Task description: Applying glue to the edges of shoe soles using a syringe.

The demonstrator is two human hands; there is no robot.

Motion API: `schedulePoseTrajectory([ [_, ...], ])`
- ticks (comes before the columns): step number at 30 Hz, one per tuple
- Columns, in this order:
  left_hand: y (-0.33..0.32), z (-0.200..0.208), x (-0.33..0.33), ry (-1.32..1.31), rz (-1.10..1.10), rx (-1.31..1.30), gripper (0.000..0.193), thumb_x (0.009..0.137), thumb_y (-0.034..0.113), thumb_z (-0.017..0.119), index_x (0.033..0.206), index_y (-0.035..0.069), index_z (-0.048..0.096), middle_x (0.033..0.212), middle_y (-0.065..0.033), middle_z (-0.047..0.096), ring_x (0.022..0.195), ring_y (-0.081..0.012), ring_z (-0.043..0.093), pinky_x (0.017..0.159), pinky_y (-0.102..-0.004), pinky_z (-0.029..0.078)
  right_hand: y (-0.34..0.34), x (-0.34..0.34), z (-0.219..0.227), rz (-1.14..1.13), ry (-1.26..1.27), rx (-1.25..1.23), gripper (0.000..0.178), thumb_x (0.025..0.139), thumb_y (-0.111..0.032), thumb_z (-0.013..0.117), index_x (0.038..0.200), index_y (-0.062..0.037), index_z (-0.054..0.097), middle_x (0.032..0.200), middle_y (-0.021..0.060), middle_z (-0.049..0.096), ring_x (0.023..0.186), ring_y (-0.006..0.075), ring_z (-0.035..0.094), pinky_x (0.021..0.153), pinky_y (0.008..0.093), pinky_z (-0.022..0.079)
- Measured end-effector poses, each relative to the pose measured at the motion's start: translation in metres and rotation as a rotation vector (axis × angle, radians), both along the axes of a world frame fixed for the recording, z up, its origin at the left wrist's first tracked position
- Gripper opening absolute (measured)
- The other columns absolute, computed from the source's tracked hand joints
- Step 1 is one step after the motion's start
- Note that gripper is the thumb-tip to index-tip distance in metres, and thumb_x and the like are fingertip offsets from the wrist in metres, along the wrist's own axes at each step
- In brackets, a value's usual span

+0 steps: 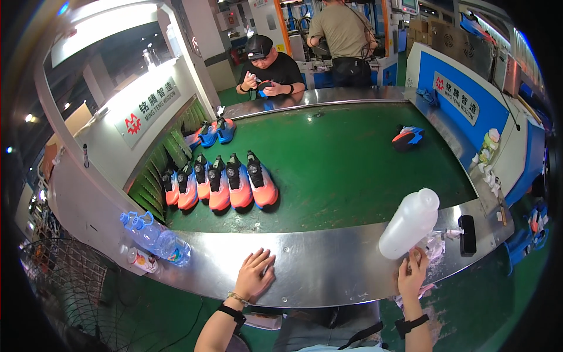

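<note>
My left hand (pixel 256 274) lies palm down on the metal ledge (pixel 328 252), its fingers stretched out and nothing in it. At the ledge's right part, my right hand (pixel 413 274) has its fingers bent together around something small that I cannot make out. Just beyond it a large white plastic bottle (pixel 407 226) stands, looking tilted in this view. Crumpled whitish wrapping (pixel 435 245) lies beside that hand, and a black phone (pixel 467 234) is to its right. Several orange, white and blue sneakers (pixel 240 185) with black collars are lined up on the green conveyor surface (pixel 328 170), ahead of my left hand.
Clear plastic bottles (pixel 155 237) and a small can (pixel 142 259) stand at the ledge's left end. Farther back are more sneakers (pixel 224 130) and a single one (pixel 407 138) at right. A co-worker (pixel 275 73) across the conveyor handles a shoe; another person (pixel 346 38) stands behind.
</note>
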State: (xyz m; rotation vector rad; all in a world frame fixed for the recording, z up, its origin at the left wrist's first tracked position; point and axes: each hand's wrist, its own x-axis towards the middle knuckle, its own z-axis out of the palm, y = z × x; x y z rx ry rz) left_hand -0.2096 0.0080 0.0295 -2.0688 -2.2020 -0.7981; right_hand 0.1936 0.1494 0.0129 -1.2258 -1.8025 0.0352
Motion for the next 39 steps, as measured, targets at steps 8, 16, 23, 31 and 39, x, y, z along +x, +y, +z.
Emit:
schedulePoseTrajectory([
  [8,-0.003,0.013,0.005,0.046,0.038,-0.033,0.032,0.076,0.018,0.057,0.106,0.010,0.062,0.117,-0.0107,0.057,0.117,-0.0264,0.046,0.100,-0.0410,0.032,0.000,-0.002,0.005,0.035,0.120,-0.073,0.039,0.074,-0.002,0.056,0.112,-0.0092,0.059,0.112,0.0163,0.050,0.100,0.0334,0.050,0.083,0.0385,0.043],
  [16,-0.002,0.008,0.003,0.068,0.003,-0.021,0.033,0.077,0.017,0.056,0.109,0.012,0.061,0.119,-0.0095,0.055,0.117,-0.0262,0.046,0.099,-0.0412,0.032,0.001,-0.001,0.006,0.000,0.099,-0.013,0.039,0.074,0.001,0.053,0.111,-0.0083,0.061,0.111,0.0159,0.050,0.100,0.0319,0.051,0.082,0.0371,0.044],
  [23,0.001,-0.002,0.002,0.022,-0.019,-0.001,0.034,0.080,0.019,0.056,0.113,0.013,0.058,0.122,-0.0083,0.053,0.120,-0.0249,0.043,0.100,-0.0413,0.032,0.002,-0.002,0.006,-0.065,0.038,0.023,0.035,0.074,0.004,0.054,0.107,-0.0047,0.061,0.110,0.0154,0.051,0.100,0.0311,0.052,0.084,0.0362,0.043],
  [31,-0.006,-0.001,0.000,-0.012,0.011,0.004,0.034,0.080,0.019,0.056,0.113,0.014,0.058,0.123,-0.0062,0.053,0.120,-0.0223,0.044,0.100,-0.0405,0.031,0.000,-0.004,0.004,-0.031,0.058,-0.025,0.028,0.079,0.003,0.052,0.104,-0.0014,0.061,0.110,0.0153,0.052,0.098,0.0302,0.053,0.082,0.0340,0.045],
  [39,-0.002,-0.001,-0.001,-0.034,0.027,0.011,0.032,0.078,0.017,0.058,0.110,0.014,0.061,0.121,-0.0056,0.055,0.119,-0.0215,0.045,0.100,-0.0386,0.032,0.002,-0.002,0.003,-0.021,0.080,-0.048,0.023,0.079,0.003,0.051,0.100,0.0011,0.061,0.109,0.0159,0.053,0.096,0.0315,0.055,0.080,0.0352,0.046],
])
